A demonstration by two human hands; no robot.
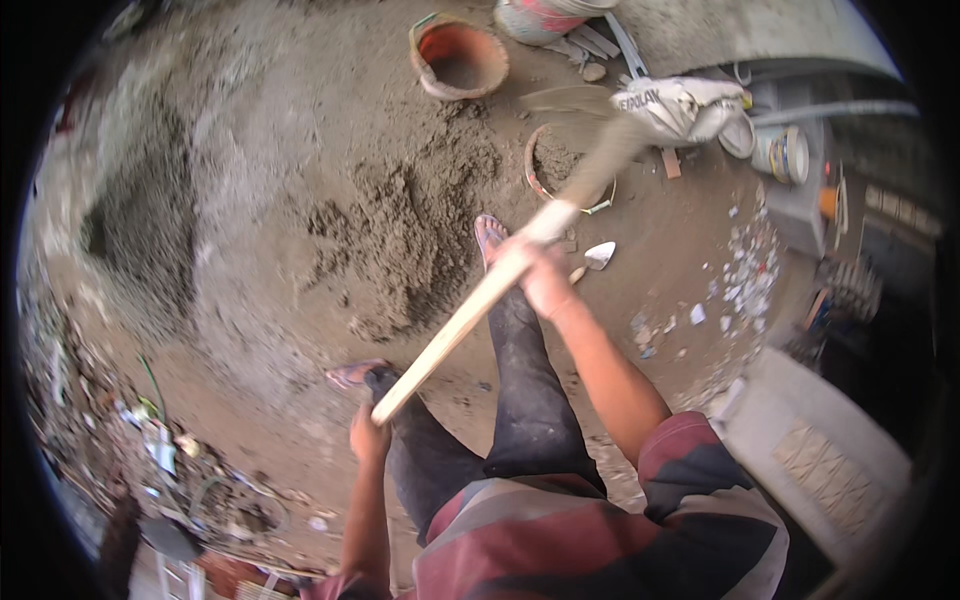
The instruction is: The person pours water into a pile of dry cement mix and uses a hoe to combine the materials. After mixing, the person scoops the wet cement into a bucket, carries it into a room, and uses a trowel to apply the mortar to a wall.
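Observation:
Both my hands grip a hoe with a long pale wooden handle (452, 336). My left hand (370, 434) is closed around its butt end, near my left knee. Higher up the shaft, my right hand (543, 276) is wrapped around it in front of my right foot. The hoe's far end points up to the right, and its greyish blade (570, 99) is smeared by motion. Left of my right foot lies a heap of wet mortar (400, 225). A bucket with mortar inside (556, 160) is partly hidden behind the shaft.
An orange-lined bucket (490, 70) stands at the far side, beside a pale bucket (537, 22). A trowel (599, 256) lies right of my right hand. White sacks (690, 108), a small white pail (783, 154) and broken white chips (745, 275) are at right. A grey pile (150, 220) rises at left.

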